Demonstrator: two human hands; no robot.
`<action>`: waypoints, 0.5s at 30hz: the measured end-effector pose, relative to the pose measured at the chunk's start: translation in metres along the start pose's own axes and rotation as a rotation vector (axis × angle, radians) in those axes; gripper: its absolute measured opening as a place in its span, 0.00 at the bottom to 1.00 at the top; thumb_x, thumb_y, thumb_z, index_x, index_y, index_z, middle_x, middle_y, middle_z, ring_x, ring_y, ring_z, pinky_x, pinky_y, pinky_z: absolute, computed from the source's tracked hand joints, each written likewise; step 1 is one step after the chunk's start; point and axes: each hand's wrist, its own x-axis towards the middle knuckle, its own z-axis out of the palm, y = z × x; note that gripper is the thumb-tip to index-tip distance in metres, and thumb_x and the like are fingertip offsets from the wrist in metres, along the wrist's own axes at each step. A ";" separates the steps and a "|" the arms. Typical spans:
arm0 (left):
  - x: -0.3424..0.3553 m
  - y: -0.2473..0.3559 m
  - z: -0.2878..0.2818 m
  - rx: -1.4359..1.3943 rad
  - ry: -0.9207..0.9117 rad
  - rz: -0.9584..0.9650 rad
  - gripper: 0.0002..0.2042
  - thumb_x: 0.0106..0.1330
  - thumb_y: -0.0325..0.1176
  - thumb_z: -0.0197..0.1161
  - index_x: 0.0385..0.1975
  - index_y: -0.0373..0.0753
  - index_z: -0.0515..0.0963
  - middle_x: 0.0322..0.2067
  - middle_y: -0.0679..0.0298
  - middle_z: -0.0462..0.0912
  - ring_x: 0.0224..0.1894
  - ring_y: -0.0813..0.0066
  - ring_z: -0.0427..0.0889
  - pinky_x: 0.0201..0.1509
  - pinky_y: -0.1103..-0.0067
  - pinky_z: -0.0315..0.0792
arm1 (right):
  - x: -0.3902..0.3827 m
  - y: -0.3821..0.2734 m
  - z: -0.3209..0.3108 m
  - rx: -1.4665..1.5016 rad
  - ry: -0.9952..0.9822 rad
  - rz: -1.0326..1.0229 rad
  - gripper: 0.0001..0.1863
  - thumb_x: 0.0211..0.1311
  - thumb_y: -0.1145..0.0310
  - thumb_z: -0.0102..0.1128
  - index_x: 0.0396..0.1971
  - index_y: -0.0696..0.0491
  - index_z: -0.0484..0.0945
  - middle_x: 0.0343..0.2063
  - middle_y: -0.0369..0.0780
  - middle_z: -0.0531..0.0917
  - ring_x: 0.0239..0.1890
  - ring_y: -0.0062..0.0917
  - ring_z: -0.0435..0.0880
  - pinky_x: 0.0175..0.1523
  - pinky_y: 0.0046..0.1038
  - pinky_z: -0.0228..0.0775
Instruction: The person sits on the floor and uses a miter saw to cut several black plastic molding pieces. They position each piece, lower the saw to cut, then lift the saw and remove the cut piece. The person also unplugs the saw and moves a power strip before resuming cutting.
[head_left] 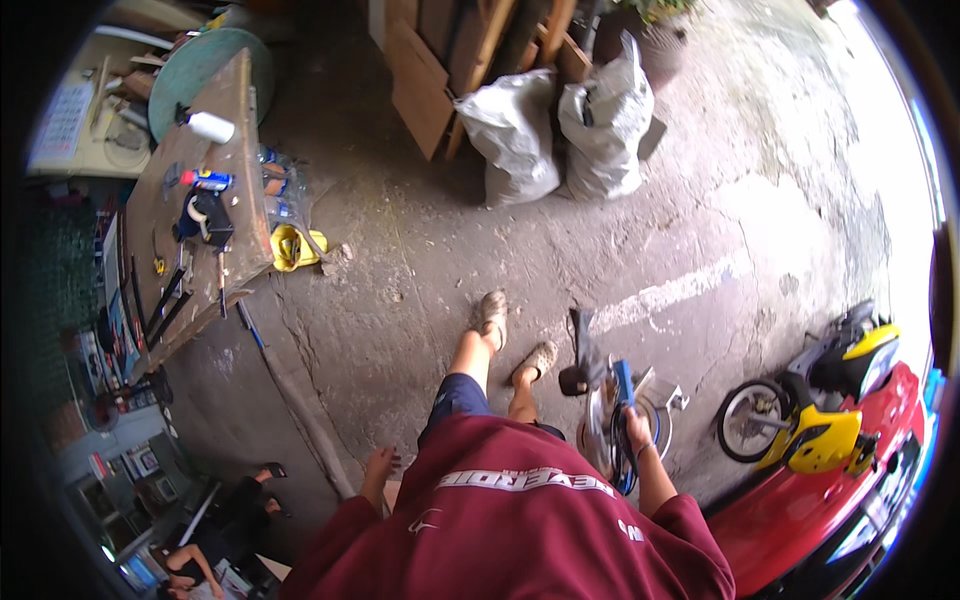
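Observation:
At my right side, my right hand (637, 430) is closed around the handle area of a miter saw (600, 415). The saw has a blue grip (624, 380), a round blade guard, black cables and a dark bag (581, 340) at its far end. It appears to hang beside my right leg, above the concrete floor. My left hand (380, 467) hangs low at my left side, with its fingers loosely apart and nothing in it. My feet in beige clogs stand in mid-stride, the left one (493, 318) ahead of the right.
A wooden workbench (240, 195) with a spray can (207, 180), tape and tools stands at the left. Two white sacks (512, 140) lean by wooden boards (420, 90) ahead. A yellow motorcycle (810, 425) and a red car (800, 520) are at the right. Someone sits (190, 565) at lower left.

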 end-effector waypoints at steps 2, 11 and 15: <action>-0.007 -0.047 -0.001 0.295 -0.028 0.169 0.17 0.71 0.46 0.53 0.47 0.38 0.76 0.32 0.60 0.83 0.32 0.67 0.83 0.33 0.70 0.75 | 0.006 0.005 0.009 -0.176 -0.008 0.033 0.28 0.56 0.45 0.57 0.23 0.60 0.82 0.16 0.39 0.78 0.15 0.24 0.76 0.23 0.31 0.66; 0.037 -0.027 0.001 -0.301 0.051 0.104 0.16 0.71 0.44 0.53 0.34 0.36 0.79 0.27 0.64 0.81 0.27 0.75 0.81 0.28 0.78 0.72 | -0.128 -0.182 0.073 -0.580 -0.060 -0.355 0.29 0.57 0.48 0.57 0.25 0.66 0.80 0.15 0.45 0.77 0.21 0.29 0.77 0.31 0.34 0.67; 0.127 0.065 0.008 -0.339 0.002 0.167 0.15 0.71 0.43 0.53 0.33 0.38 0.78 0.23 0.66 0.79 0.23 0.77 0.77 0.25 0.80 0.69 | -0.217 -0.282 0.089 -0.593 -0.063 -0.414 0.23 0.59 0.52 0.57 0.30 0.63 0.80 0.18 0.46 0.76 0.22 0.32 0.76 0.33 0.36 0.66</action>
